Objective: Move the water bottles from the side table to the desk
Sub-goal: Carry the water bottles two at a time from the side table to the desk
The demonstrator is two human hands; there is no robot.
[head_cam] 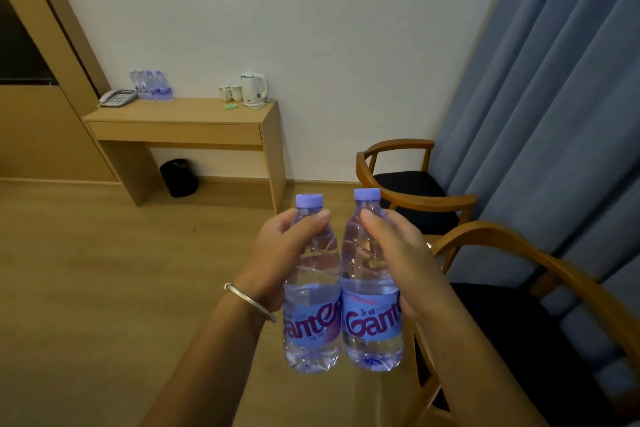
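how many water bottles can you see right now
6: one in the left hand, one in the right hand, and four standing in a row at the desk's back left; more may hide behind them.

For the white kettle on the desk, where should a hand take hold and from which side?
Grip the white kettle by its loop handle on its right side, coming in from the desk's right end. The cups stand close on its left, while the handle side is open. Both hands now hold bottles.

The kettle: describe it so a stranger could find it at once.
Look at the wooden desk against the white wall. At its right end stands the white kettle, beside two mugs. It is taller than the mugs and has a handle and a base.
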